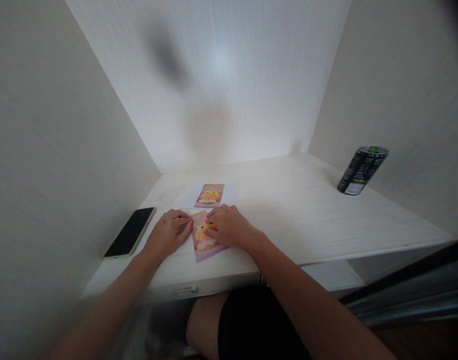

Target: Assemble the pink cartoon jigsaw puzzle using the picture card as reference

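A picture card (203, 251) with a yellow cartoon duck on a pink-brown ground lies tilted on the white desk in front of me. At its upper left corner the fingertips of my left hand (169, 232) are pinched together on the edge. My right hand (231, 226) rests over the card's right side, thumb and fingers apart on its surface, hiding that part. Just behind lies a second card (209, 195) with the same duck picture, on a white sheet (231, 192); its lower right edge is close to my right fingers.
To the left a phone (131, 232) lies screen up beside the side wall. A black drink can (362, 170) with green marks stands at the right. Panels enclose the desk (289, 210) at the back and both sides. A drawer handle (185, 290) sits below the front edge.
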`<state>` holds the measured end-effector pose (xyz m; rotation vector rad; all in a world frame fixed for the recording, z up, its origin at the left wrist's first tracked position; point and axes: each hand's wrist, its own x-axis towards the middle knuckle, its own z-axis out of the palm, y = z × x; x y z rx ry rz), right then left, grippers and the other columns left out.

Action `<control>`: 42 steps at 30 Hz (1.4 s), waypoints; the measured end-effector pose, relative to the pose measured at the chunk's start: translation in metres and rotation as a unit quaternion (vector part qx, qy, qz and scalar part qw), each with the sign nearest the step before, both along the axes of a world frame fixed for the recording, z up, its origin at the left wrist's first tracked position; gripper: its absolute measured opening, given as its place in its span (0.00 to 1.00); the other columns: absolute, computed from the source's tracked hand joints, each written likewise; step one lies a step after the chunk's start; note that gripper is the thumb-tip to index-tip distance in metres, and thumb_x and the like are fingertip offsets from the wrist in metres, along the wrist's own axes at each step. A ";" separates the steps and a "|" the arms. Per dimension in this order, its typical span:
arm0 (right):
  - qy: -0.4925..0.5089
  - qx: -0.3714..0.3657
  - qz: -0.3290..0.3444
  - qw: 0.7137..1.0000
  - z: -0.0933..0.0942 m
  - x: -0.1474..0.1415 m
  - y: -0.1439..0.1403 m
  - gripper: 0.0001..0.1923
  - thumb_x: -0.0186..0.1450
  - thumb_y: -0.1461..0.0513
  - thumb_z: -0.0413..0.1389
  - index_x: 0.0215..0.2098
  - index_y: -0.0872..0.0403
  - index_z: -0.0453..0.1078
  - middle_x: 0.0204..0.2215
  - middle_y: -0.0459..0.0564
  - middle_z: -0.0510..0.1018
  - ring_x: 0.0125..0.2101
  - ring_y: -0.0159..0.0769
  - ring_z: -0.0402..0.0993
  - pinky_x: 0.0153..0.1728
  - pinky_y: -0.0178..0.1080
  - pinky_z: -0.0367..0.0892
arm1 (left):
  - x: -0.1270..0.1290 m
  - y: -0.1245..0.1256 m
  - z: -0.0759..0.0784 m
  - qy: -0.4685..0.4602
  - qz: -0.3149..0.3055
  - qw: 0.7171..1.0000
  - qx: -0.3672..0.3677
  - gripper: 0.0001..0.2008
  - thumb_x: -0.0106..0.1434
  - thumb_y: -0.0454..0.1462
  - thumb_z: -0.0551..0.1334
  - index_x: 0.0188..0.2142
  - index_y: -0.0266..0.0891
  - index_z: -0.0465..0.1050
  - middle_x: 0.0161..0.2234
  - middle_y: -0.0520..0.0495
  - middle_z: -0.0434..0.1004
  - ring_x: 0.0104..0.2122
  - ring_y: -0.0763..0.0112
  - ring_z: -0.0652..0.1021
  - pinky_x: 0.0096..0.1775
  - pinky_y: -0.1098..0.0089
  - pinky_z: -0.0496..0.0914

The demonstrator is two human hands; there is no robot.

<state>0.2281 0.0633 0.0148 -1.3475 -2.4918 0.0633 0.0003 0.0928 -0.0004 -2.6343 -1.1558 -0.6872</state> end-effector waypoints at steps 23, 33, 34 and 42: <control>0.007 -0.003 -0.004 1.000 -0.003 0.001 0.002 0.17 0.67 0.54 0.51 0.42 0.56 0.75 0.45 0.58 0.79 0.48 0.45 0.71 0.48 0.44 0.64 | 0.000 -0.003 -0.004 -0.064 -0.007 0.996 -0.057 0.11 0.64 0.39 0.60 0.39 0.38 0.80 0.39 0.43 0.80 0.40 0.62 0.78 0.45 0.61 0.72; 0.016 -0.019 0.002 1.000 -0.001 0.000 0.003 0.15 0.67 0.55 0.52 0.43 0.55 0.75 0.46 0.56 0.79 0.49 0.44 0.70 0.50 0.43 0.63 | 0.001 0.002 -0.002 -0.057 0.029 0.995 -0.078 0.12 0.66 0.39 0.57 0.40 0.39 0.80 0.41 0.43 0.80 0.42 0.62 0.78 0.45 0.61 0.72; 0.017 -0.019 0.002 1.000 -0.001 0.000 0.003 0.15 0.67 0.55 0.52 0.43 0.55 0.75 0.46 0.57 0.79 0.49 0.44 0.70 0.50 0.43 0.63 | 0.001 0.003 -0.003 -0.055 0.030 0.995 -0.078 0.13 0.66 0.39 0.57 0.41 0.38 0.80 0.42 0.43 0.79 0.42 0.62 0.77 0.46 0.61 0.71; 0.010 -0.007 0.003 1.000 -0.004 0.000 0.004 0.15 0.67 0.55 0.51 0.41 0.56 0.76 0.45 0.57 0.79 0.48 0.44 0.71 0.50 0.44 0.63 | 0.002 0.002 -0.003 -0.021 0.017 0.998 -0.063 0.14 0.66 0.39 0.56 0.43 0.38 0.79 0.43 0.42 0.77 0.43 0.61 0.76 0.46 0.61 0.71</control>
